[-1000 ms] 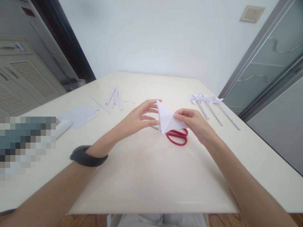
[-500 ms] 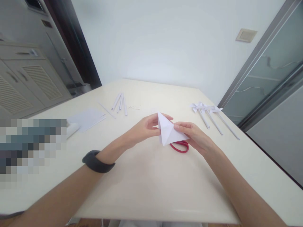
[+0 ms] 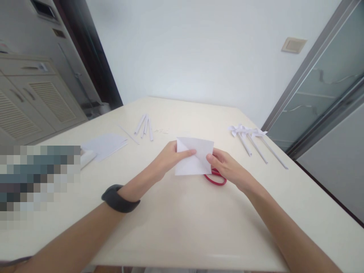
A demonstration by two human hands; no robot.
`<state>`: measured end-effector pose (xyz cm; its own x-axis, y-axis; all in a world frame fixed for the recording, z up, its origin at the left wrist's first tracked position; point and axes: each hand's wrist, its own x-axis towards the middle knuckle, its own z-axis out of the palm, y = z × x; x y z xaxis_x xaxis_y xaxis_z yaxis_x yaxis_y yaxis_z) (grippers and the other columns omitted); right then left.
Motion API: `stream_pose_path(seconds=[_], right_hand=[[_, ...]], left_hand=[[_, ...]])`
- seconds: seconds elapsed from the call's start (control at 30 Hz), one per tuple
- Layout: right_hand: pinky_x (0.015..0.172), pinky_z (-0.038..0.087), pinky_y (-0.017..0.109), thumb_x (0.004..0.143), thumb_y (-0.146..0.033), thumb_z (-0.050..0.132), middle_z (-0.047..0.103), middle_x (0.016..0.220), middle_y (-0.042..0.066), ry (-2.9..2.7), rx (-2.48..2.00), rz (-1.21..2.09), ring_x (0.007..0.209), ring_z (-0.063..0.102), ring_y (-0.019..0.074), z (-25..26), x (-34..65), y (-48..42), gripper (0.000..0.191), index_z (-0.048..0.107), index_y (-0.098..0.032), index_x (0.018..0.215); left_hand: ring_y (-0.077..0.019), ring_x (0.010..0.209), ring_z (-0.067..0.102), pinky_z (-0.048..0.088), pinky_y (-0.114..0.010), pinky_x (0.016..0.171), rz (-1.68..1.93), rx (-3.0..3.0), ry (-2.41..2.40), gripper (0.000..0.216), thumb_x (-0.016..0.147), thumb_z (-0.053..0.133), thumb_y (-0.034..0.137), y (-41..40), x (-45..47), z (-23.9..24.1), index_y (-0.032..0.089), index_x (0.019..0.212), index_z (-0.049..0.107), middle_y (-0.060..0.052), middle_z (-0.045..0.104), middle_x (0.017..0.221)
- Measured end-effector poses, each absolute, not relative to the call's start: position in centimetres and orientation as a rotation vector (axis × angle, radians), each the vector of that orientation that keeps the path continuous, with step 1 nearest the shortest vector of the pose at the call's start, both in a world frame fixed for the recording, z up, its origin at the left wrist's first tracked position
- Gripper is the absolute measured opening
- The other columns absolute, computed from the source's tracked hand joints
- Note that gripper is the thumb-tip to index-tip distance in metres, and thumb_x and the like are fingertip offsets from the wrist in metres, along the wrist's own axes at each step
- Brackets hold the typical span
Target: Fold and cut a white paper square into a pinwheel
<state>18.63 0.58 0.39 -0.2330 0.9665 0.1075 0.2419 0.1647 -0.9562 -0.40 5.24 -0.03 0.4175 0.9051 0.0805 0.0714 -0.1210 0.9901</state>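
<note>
A white square of paper with a diagonal crease is held up over the middle of the cream table. My left hand pinches its left edge, thumb on the front. My right hand grips its right lower edge with fingers curled. Red-handled scissors lie on the table just under the paper and my right hand, mostly hidden. A dark band sits on my left wrist.
Several rolled white paper sticks lie at the far left centre. A stack of white sheets lies to the left. White paper pinwheels on sticks lie at the right. A blurred-out patch covers the left edge.
The paper was a folded triangle held between both hands; it has been opened out into a flat square. The view shifted slightly.
</note>
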Motion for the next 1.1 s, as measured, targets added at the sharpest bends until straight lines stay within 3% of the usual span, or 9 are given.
stream_pose_path(seconds=[0.13, 0.33, 0.5, 0.63, 0.9, 1.1], right_hand=[[0.069, 0.047, 0.031, 0.081, -0.04, 0.058, 0.065, 0.095, 0.005, -1.61, -1.184, 1.111, 0.082, 0.06, 0.0208, 0.0, 18.8, 0.8, 0.024, 0.063, -0.022, 0.097], [0.069, 0.047, 0.027, 0.082, -0.029, 0.058, 0.067, 0.099, 0.004, -1.46, -1.086, 1.187, 0.09, 0.062, 0.0207, 0.0, 18.8, 1.0, 0.02, 0.062, -0.02, 0.099], [0.077, 0.048, 0.029, 0.081, -0.023, 0.059, 0.067, 0.104, 0.005, -1.401, -1.015, 1.222, 0.096, 0.061, 0.0205, 0.3, 18.5, 0.8, 0.022, 0.06, -0.02, 0.103], [0.076, 0.048, 0.03, 0.081, -0.026, 0.06, 0.067, 0.105, 0.006, -1.39, -1.0, 1.235, 0.096, 0.061, 0.0218, 0.3, 18.3, 0.8, 0.022, 0.059, -0.02, 0.102], [0.072, 0.047, 0.031, 0.079, -0.03, 0.062, 0.066, 0.091, 0.003, -1.394, -1.045, 1.219, 0.083, 0.061, 0.0203, 0.1, 18.1, 0.7, 0.015, 0.059, -0.02, 0.089], [0.064, 0.041, 0.025, 0.081, -0.029, 0.06, 0.062, 0.081, 0.001, -1.336, -1.028, 1.135, 0.076, 0.057, 0.0164, 0.1, 18.6, 0.9, 0.013, 0.059, -0.019, 0.088]], left_hand=[[-0.0271, 0.097, 0.063, 0.051, -0.036, 0.078, 0.837, 1.581, 0.917, 0.038, 0.07, 0.068, 0.034, 5.1, -0.4, 0.3, 0.019, 0.105, 0.063, -0.008, 0.067, 0.111], [-0.0229, 0.088, 0.064, 0.05, -0.03, 0.07, 0.757, 1.675, 0.833, 0.027, 0.07, 0.065, 0.023, 4.8, -0.6, 0.9, 0.019, 0.096, 0.06, -0.003, 0.068, 0.092], [-0.0262, 0.097, 0.063, 0.051, -0.034, 0.076, 0.87, 1.573, 0.849, 0.039, 0.072, 0.066, 0.029, 4.8, -0.5, 0.7, 0.018, 0.108, 0.058, -0.008, 0.066, 0.111], [-0.027, 0.093, 0.064, 0.052, -0.034, 0.072, 0.878, 1.576, 0.872, 0.042, 0.07, 0.069, 0.032, 4.6, -0.3, 0.8, 0.017, 0.108, 0.059, -0.009, 0.066, 0.112], [-0.0255, 0.084, 0.065, 0.051, -0.032, 0.067, 0.892, 1.639, 0.936, 0.031, 0.072, 0.066, 0.037, 4.8, -0.2, 0.5, 0.017, 0.097, 0.065, -0.006, 0.071, 0.095], [-0.0221, 0.092, 0.064, 0.048, -0.031, 0.079, 0.827, 1.565, 0.713, 0.031, 0.077, 0.058, 0.02, 4.6, -0.6, 1.0, 0.023, 0.107, 0.065, -0.002, 0.069, 0.102]])
